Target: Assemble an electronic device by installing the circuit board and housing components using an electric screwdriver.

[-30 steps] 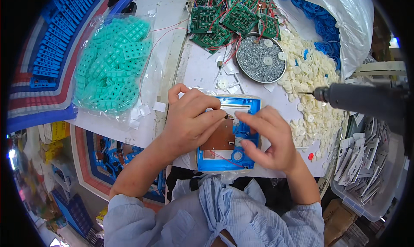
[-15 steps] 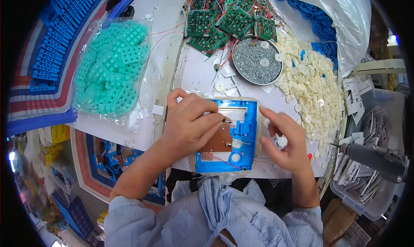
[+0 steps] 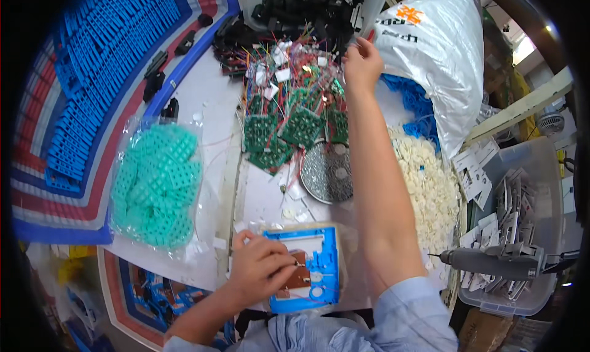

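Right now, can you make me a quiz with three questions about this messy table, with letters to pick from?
1. Where is the right hand?
A. On the drill
B. Far up the table, at the pile of green boards with wires
C. In the bag of teal pieces

2. What colour is the frame under the left hand?
A. Blue
B. Red
C. Yellow

3. How is the drill right now?
A. Held in the right hand
B. Held in the left hand
C. Lying on the grey bin with no hand on it

Answers:
1 B, the right arm stretches up to the green boards.
2 A, the frame is bright blue around a brown board.
3 C, it lies on the bin at the right, away from both hands.
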### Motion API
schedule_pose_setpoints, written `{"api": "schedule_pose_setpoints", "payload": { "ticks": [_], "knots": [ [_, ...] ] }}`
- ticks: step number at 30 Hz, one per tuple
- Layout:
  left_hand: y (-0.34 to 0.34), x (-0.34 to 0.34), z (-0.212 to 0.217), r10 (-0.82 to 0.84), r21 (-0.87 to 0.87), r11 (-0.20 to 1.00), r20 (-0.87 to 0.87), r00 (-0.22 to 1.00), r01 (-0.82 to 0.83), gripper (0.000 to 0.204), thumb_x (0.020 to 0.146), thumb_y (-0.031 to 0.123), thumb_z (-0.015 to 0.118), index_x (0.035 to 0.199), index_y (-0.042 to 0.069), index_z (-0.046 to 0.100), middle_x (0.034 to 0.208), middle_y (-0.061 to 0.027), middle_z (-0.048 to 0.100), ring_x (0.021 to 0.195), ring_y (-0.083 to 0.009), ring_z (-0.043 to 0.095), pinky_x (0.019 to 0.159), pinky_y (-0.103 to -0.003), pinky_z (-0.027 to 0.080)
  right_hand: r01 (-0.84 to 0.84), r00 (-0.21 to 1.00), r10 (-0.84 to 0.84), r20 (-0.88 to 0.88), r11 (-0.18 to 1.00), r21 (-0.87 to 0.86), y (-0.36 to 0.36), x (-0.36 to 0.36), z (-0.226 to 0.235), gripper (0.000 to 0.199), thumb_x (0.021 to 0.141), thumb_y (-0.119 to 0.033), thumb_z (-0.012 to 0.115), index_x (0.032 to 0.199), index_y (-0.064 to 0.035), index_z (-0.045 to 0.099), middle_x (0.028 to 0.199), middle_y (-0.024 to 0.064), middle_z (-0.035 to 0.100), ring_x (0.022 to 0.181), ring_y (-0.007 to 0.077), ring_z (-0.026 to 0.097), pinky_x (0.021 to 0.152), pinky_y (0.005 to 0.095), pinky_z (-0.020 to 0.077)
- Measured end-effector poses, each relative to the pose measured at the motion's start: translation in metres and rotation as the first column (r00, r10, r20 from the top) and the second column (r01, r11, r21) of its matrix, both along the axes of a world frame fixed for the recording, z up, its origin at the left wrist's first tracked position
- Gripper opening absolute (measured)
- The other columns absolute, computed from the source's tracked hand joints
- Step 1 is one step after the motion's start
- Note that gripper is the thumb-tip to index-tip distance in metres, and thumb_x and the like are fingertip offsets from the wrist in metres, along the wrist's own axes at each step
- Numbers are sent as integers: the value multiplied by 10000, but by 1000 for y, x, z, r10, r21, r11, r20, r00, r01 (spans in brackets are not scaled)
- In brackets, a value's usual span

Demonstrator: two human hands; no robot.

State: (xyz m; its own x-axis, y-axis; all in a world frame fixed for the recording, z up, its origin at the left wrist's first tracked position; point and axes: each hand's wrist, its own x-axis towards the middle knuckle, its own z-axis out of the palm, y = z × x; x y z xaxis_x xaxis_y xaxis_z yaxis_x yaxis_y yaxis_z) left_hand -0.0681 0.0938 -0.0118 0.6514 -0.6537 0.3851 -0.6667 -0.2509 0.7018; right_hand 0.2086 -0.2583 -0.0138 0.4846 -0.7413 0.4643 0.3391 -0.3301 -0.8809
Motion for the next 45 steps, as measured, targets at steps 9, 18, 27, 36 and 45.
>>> {"api": "schedule_pose_setpoints", "payload": {
  "ticks": [9, 18, 27, 36, 45],
  "knots": [
    [14, -4, 2, 2, -17, 1000, -175, 985, -5, 137, 785, 130, 776, 915, 153, 740, 952, 42, 671, 813, -139, 636, 898, -410, 342, -210, 412, -482, -774, 776, -595, -46, 91, -16, 436, 821, -351, 774, 1123, -41, 716, 1172, 207, 709, 1098, 381, 678, 950, 465, 533],
    [11, -5, -6, 77, -167, 980, -180, 981, -108, 146, 783, 9, 759, 916, 57, 724, 940, -90, 668, 813, -267, 645, 724, -354, 504, -122, 992, 123, -25, 992, 10, -3, 35, 20, 432, 937, -297, 640, 1228, 19, 606, 1083, 152, 697, 950, 274, 675, 870, 402, 549],
    [9, -14, -40, 236, -305, 879, -391, 889, -367, 109, 845, -43, 717, 946, -2, 708, 916, -78, 648, 736, -128, 605, 644, -245, 476, -706, 413, 910, -31, 341, 621, 109, -242, 62, 360, 981, -286, 486, 1174, 4, 577, 967, 152, 680, 768, 199, 641, 625, 292, 502],
    [20, -16, -31, 125, -273, 921, -471, 873, -279, 94, 869, -56, 673, 959, -37, 694, 952, -89, 650, 885, -159, 607, 787, -272, 469, -537, -163, 902, -399, 258, 803, 113, -341, 51, 345, 1023, -271, 578, 1269, -30, 587, 890, 40, 679, 592, 85, 628, 490, 212, 511],
    [21, -18, -29, 82, -277, 938, -401, 912, -206, 79, 861, -13, 708, 938, 2, 711, 888, -63, 648, 710, -127, 601, 616, -261, 470, -337, -228, 898, -376, 289, 896, 130, -328, 43, 539, 942, -385, 712, 1243, 23, 529, 778, 95, 694, 565, 135, 675, 461, 230, 531]
  ]
}}
